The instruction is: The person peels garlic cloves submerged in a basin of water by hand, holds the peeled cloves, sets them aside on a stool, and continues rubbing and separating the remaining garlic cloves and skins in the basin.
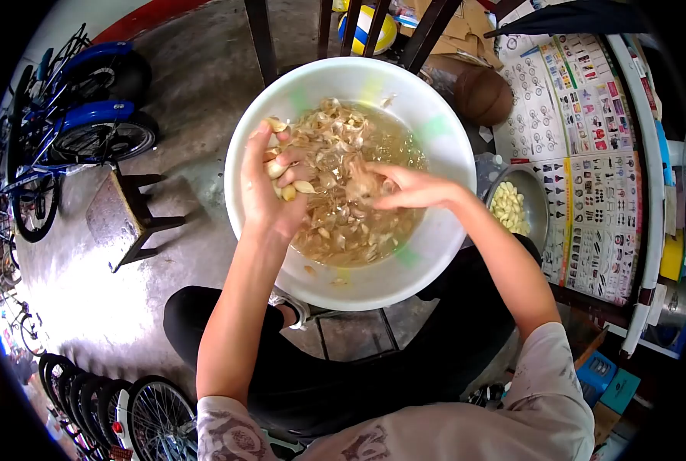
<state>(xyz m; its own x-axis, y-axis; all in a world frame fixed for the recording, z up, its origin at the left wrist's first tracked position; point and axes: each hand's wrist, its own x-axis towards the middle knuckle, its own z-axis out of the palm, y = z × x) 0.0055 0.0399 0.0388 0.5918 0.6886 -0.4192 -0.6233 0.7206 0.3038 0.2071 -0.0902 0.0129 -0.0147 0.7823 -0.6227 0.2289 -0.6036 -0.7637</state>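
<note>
Evidently both hands are at work over a big white basin [444,238]; it stands in front of the person, between the knees, with cloudy water and a thick layer of loose skins [343,234] inside it; the garlic cloves [303,187] are gathered in the left hand [272,188], on the left side of the basin, above the water; that hand is cupped, its fingers partly curled, with several pale cloves lying against the palm and between the fingers, one of them up near the fingertips.

Meanwhile the right hand [406,187] reaches in from the other side; its fingers point down and to the left, into the floating skins near the middle of the basin; they are blurred and partly hidden, so I cannot tell whether they hold anything or how far apart they are.

Just right of the basin sits a metal bowl [541,203] with a heap of peeled cloves [509,207]; beside it, farther right, is a large printed sheet [598,192] covered in small pictures; a brown ball [483,97] lies beyond the bowl, and a yellow, white and blue ball [377,32] shows behind dark wooden bars [323,31] at the far side of the basin; off to the left are a small wooden stool [111,215] and blue bicycles [89,115], with a row of wheels [157,407] nearer the person.
</note>
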